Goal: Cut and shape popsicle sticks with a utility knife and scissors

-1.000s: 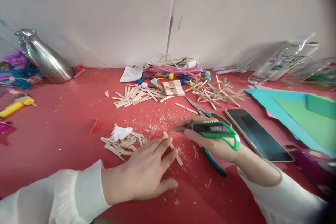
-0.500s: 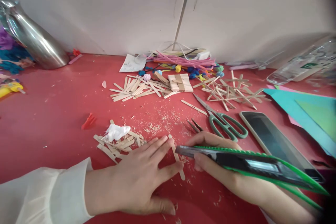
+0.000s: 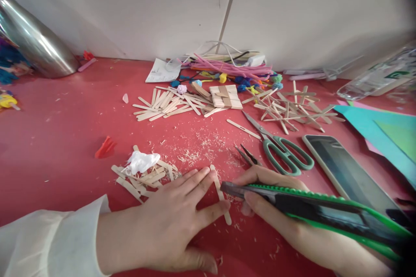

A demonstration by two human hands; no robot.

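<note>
A single craft stick (image 3: 220, 189) lies on the red tabletop, with its far end at the fingertips of my left hand (image 3: 172, 212). That hand is spread flat, palm down, its index finger reaching over the stick's lower part. My right hand (image 3: 276, 212) is closed around a green and black utility knife (image 3: 318, 207). The knife's front end points left and is at the stick's right edge, near its middle; I cannot make out whether the blade touches it. Wood shavings (image 3: 195, 156) are scattered beyond my fingers. Tweezers (image 3: 248, 154) lie just past my right hand.
Green-handled scissors (image 3: 287, 156) and a phone (image 3: 344, 173) lie right. Behind are loose sticks (image 3: 165, 106), a bundle of sticks (image 3: 232, 96) and pink pipe cleaners (image 3: 234, 67). White crumpled material (image 3: 142, 162) tops cut sticks at left. A steel jug (image 3: 39, 39) stands far left.
The whole view has shifted slightly. Both hands keep nearly the same places on the stick and the knife, and the knife's front end still sits at the stick's right edge.
</note>
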